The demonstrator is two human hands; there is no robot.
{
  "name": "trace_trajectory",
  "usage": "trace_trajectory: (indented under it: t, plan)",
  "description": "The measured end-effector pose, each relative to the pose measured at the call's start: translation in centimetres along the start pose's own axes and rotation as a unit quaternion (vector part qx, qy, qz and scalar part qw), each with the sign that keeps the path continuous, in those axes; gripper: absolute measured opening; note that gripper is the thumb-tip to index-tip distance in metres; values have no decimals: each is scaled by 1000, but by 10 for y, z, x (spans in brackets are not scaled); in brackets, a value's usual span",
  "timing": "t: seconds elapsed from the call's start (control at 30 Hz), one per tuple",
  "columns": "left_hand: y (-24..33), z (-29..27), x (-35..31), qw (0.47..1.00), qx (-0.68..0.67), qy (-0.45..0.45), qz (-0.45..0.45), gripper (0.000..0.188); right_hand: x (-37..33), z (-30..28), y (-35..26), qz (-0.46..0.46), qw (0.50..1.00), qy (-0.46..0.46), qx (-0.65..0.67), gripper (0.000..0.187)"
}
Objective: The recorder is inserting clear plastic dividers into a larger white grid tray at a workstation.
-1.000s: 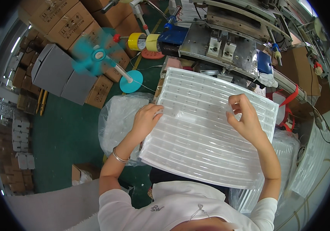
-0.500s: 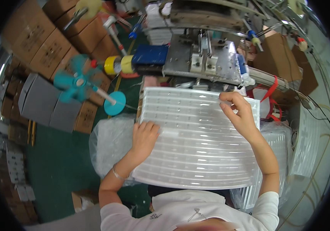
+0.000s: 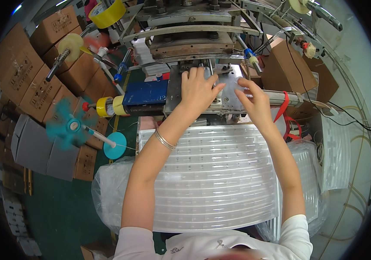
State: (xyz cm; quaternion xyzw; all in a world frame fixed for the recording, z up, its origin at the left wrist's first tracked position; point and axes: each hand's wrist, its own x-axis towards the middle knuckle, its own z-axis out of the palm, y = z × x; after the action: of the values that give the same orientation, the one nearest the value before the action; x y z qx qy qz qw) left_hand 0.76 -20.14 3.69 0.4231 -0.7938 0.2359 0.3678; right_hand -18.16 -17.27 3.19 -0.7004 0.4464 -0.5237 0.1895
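While the left hand [image 3: 198,90] has fingers spread over the metal plate [image 3: 174,92], the right hand [image 3: 257,102] has its grip parted.

Black print [image 3: 61,24] on brown cartons [image 3: 38,96] and white shirt [image 3: 194,242]

The machine's flat plate [image 3: 174,86] is bare metal, semi-gloss w/ scuffs & dull patches, & the adj. block [image 3: 145,92] has glossy blue paint, chipped in spots. The ribbed tray [image 3: 220,173] looks like translucent plastic, v. shiny along the ridges, while the bag [image 3: 112,190] is thin clear plastic, crinkled; yellow tape roll [image 3: 109,13] = glossy plastic. Brown cartons [image 3: 42,91] are matt cardboard, the person's shirt [image 3: 138,240] matt white cloth, bangles [image 3: 164,139] polished silvery metal, approx. mirror-bright.
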Motion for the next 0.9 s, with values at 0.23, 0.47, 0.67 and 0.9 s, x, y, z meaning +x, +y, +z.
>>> trace_trajectory:
  t: [0.23,0.47,0.67,0.9]
  plan:
    - [-4,-23,-28,1000,10,-27,-6,32,34,40,-20,-170,968,42,-177,24]
    - [-8,6,-8,999,-29,-37,-8,39,21,34,0,-110,975,99,-166,22]
    - [6,-38,-32,994,-82,56,-55,31,27,51,-13,-158,981,61,-94,19]
    - [24,-124,-112,963,-210,6,-167,26,37,63,-8,-153,959,21,-237,17]
